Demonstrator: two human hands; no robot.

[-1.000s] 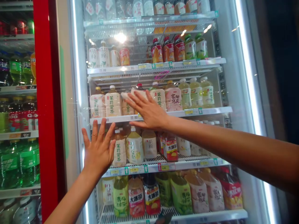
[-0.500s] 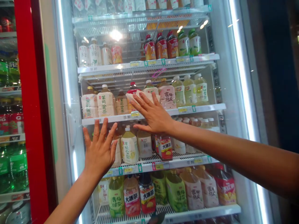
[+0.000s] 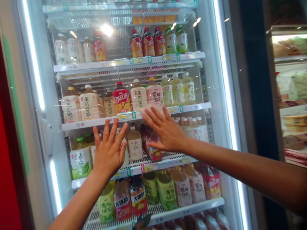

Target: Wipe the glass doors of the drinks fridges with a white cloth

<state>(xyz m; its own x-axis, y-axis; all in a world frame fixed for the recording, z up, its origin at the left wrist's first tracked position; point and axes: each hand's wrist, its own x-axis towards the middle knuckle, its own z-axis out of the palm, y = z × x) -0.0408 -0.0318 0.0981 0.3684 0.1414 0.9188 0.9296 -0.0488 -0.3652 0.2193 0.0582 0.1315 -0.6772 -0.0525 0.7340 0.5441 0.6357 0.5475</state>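
Note:
My left hand (image 3: 109,148) lies with fingers spread and nothing in it, its palm toward the glass door of a lit drinks cooler. To its right, my right hand (image 3: 166,131) is flat with fingers extended. A thin white cloth (image 3: 151,108), blurred, shows at its fingertips, pressed to the glass. Much of the cloth is hidden behind the fingers. Through the glass, a red-labelled tea bottle (image 3: 122,99) and a pink-labelled bottle (image 3: 154,92) stand on the shelf just above my hands.
Shelves (image 3: 136,115) of bottled drinks fill the cooler. The door's handle (image 3: 47,137) is at left, and bright light strips (image 3: 227,83) run down both sides. A dark pillar (image 3: 254,80) stands at right, with another lit display (image 3: 291,92) beyond. A red panel (image 3: 8,179) edges the left.
The view has swung right, bringing the display beyond the pillar into sight. My right hand and the cloth have moved right across the bottles; my left hand stays spread, now farther right along the shelf.

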